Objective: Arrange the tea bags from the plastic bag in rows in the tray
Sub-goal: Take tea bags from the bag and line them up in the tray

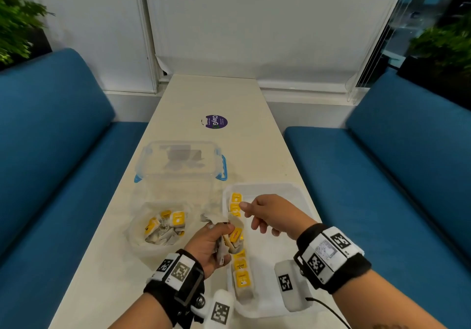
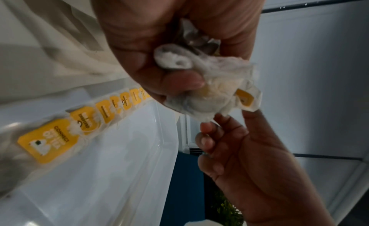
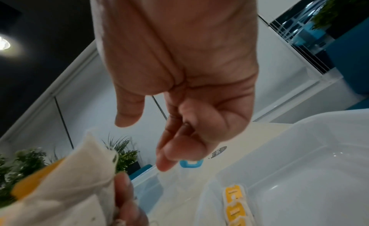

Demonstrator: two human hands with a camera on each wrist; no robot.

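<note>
My left hand [image 1: 216,231] grips a bunch of white tea bags with yellow tags [image 1: 233,239] over the left edge of the white tray [image 1: 285,191]. The left wrist view shows the bunch [image 2: 215,90] crumpled in the curled fingers [image 2: 179,81]. My right hand [image 1: 265,214] hovers over the tray just right of the bunch, thumb and forefinger out, the other fingers loosely curled, holding nothing [image 3: 179,87]. A row of tea bags [image 1: 240,272] lies along the tray's left side [image 2: 79,123]. More tea bags [image 1: 165,226] sit in the clear plastic bag [image 1: 142,242] to the left.
A clear container with blue clips [image 1: 178,160] stands behind the bag. A purple round sticker [image 1: 216,121] lies further back on the cream table. Blue sofas [image 1: 63,150] flank the table. The tray's right part [image 1: 280,231] holds no tea bags.
</note>
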